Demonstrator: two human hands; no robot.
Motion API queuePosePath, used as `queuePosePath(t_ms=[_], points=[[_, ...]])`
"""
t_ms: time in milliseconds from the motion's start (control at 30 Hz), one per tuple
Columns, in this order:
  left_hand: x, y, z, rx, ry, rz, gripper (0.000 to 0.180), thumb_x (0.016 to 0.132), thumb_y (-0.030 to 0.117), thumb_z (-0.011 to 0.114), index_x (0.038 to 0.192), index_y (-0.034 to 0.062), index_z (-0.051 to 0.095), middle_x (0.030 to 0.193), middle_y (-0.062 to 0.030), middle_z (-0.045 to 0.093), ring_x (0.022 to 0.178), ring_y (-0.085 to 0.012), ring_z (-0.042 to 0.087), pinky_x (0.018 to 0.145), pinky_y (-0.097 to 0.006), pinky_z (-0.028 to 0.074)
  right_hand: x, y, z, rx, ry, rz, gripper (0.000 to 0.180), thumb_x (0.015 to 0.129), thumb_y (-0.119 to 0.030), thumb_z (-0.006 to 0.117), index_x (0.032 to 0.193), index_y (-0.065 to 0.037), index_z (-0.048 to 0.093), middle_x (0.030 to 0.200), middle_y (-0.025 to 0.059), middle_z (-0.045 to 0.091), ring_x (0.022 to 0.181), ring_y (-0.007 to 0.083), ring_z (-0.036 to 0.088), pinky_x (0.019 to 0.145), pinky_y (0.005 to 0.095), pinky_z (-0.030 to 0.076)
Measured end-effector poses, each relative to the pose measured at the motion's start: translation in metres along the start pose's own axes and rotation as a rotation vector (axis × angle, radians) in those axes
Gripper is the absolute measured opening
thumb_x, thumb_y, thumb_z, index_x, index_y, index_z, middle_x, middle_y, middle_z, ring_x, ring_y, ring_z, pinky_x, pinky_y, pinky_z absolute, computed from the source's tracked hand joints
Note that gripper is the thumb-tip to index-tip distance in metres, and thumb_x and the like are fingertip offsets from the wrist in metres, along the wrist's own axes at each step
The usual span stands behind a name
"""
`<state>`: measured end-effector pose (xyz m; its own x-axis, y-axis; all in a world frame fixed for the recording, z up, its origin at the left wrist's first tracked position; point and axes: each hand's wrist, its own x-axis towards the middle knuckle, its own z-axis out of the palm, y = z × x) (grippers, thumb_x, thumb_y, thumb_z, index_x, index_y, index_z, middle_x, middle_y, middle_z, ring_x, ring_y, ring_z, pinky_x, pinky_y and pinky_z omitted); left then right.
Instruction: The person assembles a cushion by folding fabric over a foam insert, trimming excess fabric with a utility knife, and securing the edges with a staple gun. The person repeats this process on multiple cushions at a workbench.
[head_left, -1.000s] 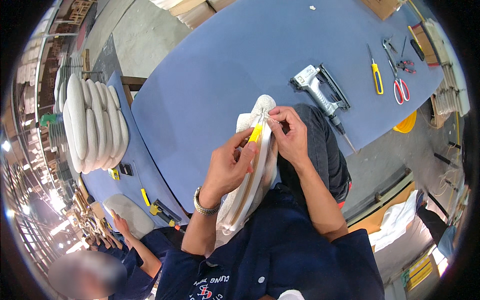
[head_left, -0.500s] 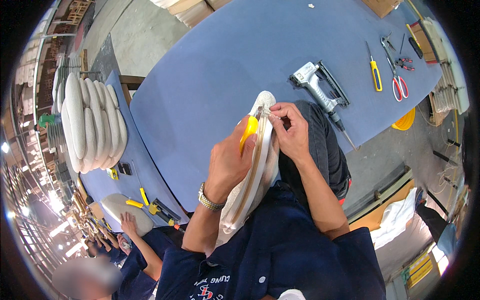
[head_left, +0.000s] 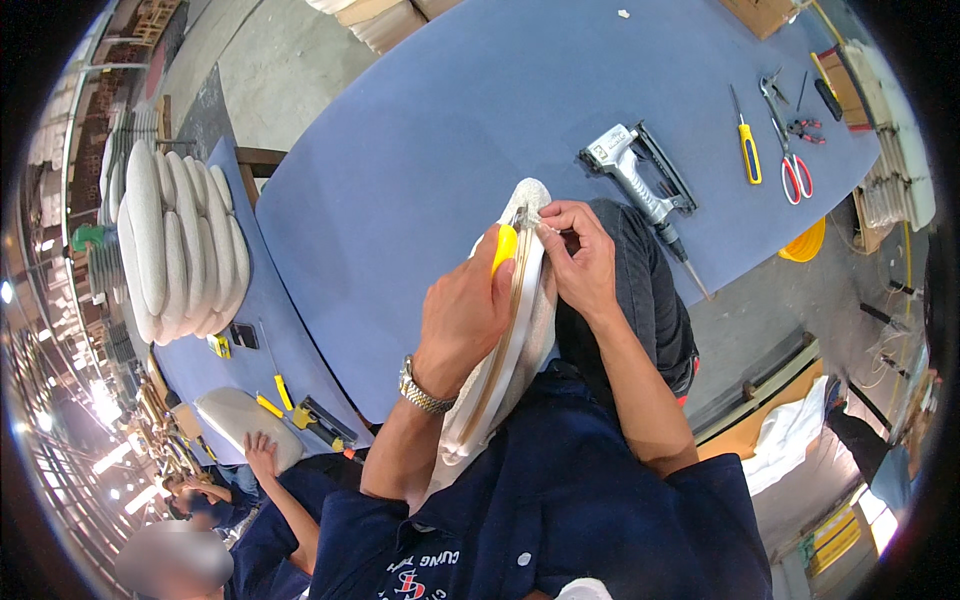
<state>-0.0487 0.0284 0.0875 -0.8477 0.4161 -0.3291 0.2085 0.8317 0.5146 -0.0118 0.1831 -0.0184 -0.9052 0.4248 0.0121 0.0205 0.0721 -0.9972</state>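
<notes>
A light grey upholstered seat pad (head_left: 537,335) stands on edge against my lap, its underside with a pale strip and a brown edge turned toward my left. My left hand (head_left: 462,310) is wrapped round a tool with a yellow handle (head_left: 505,247). Its metal end reaches the pad's far tip; the exact kind is hidden by my fingers. Beside that tip my right hand (head_left: 580,255) pinches the edge of the pad's fabric cover (head_left: 534,221).
On the blue table (head_left: 420,130) to the right lie a staple gun (head_left: 635,170), a yellow screwdriver (head_left: 748,145) and red-handled scissors (head_left: 795,175). Stacked pads (head_left: 185,240) stand at left. Below them a co-worker's hand (head_left: 261,455) rests on another pad (head_left: 240,420).
The yellow-handled tool and my left hand have tilted slightly at the pad's tip. My right hand keeps its pinch. The co-worker at left has shifted a little.
</notes>
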Motion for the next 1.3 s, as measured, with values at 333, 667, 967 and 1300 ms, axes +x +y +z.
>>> queuePosePath(t_ms=[333, 667, 967, 1300], points=[[0.0, -0.008, 0.01, -0.069, 0.061, 0.038, 0.046, 0.102, 0.025, 0.054, 0.142, 0.0034, 0.054, 0.088, -0.0213, 0.073, 0.077, -0.0429, 0.07, 0.071, -0.049, 0.054, -0.001, 0.002, 0.004, -0.017, 0.024, -0.014, 0.008, 0.093, -0.005, 0.071, 0.096, -0.001, 0.066, 0.108, 0.0098, 0.069, 0.091, 0.0167, 0.068, 0.078, 0.0287, 0.055], [0.003, -0.016, 0.014, -0.011, 0.149, 0.122, 0.045, 0.102, 0.027, 0.055, 0.138, -0.0006, 0.055, 0.085, -0.0231, 0.072, 0.077, -0.0443, 0.07, 0.07, -0.051, 0.054, 0.0, 0.002, 0.013, -0.046, 0.04, -0.041, 0.008, 0.093, -0.004, 0.071, 0.097, 0.0, 0.065, 0.109, 0.0076, 0.068, 0.09, 0.0119, 0.065, 0.079, 0.0254, 0.053], [0.014, -0.026, -0.001, -0.06, 0.015, 0.138, 0.042, 0.104, 0.028, 0.049, 0.133, -0.0009, 0.057, 0.072, -0.0256, 0.067, 0.069, -0.0464, 0.067, 0.065, -0.054, 0.053, -0.001, 0.002, 0.021, -0.108, 0.094, -0.086, 0.008, 0.093, -0.005, 0.07, 0.096, -0.001, 0.065, 0.108, 0.0099, 0.069, 0.089, 0.0174, 0.068, 0.077, 0.0292, 0.056], [0.018, -0.007, 0.002, 0.088, -0.072, 0.116, 0.036, 0.103, 0.028, 0.049, 0.125, -0.0001, 0.054, 0.08, -0.0283, 0.069, 0.075, -0.0495, 0.068, 0.068, -0.059, 0.054, -0.002, 0.01, 0.019, -0.138, 0.176, -0.009, 0.008, 0.093, -0.006, 0.069, 0.097, -0.001, 0.064, 0.106, 0.011, 0.07, 0.088, 0.0205, 0.069, 0.077, 0.0322, 0.056]])
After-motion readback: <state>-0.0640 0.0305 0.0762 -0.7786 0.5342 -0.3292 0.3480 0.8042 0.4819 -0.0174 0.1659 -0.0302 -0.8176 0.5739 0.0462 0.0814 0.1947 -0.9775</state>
